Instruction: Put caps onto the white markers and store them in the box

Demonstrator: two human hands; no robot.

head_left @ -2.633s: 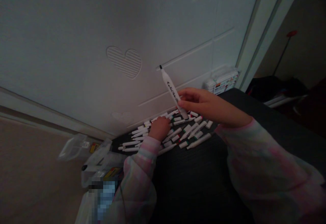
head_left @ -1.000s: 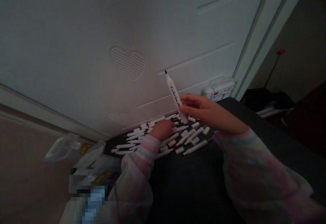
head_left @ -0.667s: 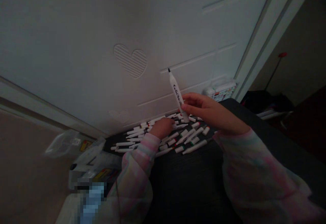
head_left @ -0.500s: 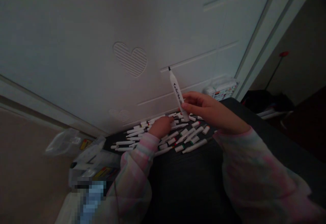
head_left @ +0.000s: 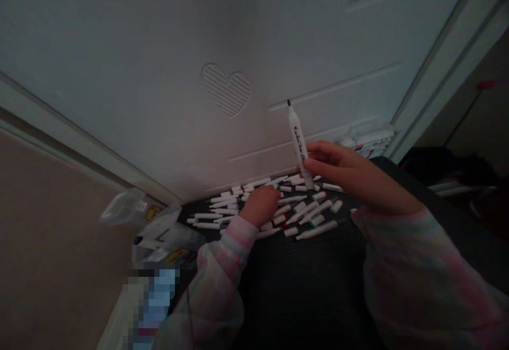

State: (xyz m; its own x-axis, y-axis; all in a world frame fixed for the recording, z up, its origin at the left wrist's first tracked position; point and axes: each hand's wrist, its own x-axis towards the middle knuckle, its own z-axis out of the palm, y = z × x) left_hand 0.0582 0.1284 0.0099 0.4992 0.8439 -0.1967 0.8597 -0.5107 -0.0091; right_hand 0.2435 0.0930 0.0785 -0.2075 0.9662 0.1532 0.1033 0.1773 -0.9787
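My right hand pinches a white marker near its lower end. The marker stands nearly upright, its dark tip at the top and black lettering along the barrel. My left hand is low among the loose white markers and caps, with its fingers curled and turned away from me. Whether those fingers hold a marker or a cap is hidden. Several loose caps with coloured ends lie between the uncapped markers on the dark table.
Behind the table rises a white panel with embossed hearts and lines. A wrapped pack stands against it at the back right. Clear plastic boxes are beside the table's left edge. A red-topped stick leans at the far right.
The whole scene has shifted right in the view as the camera turned. My right hand still holds the marker up. My left hand has moved slightly among the markers.
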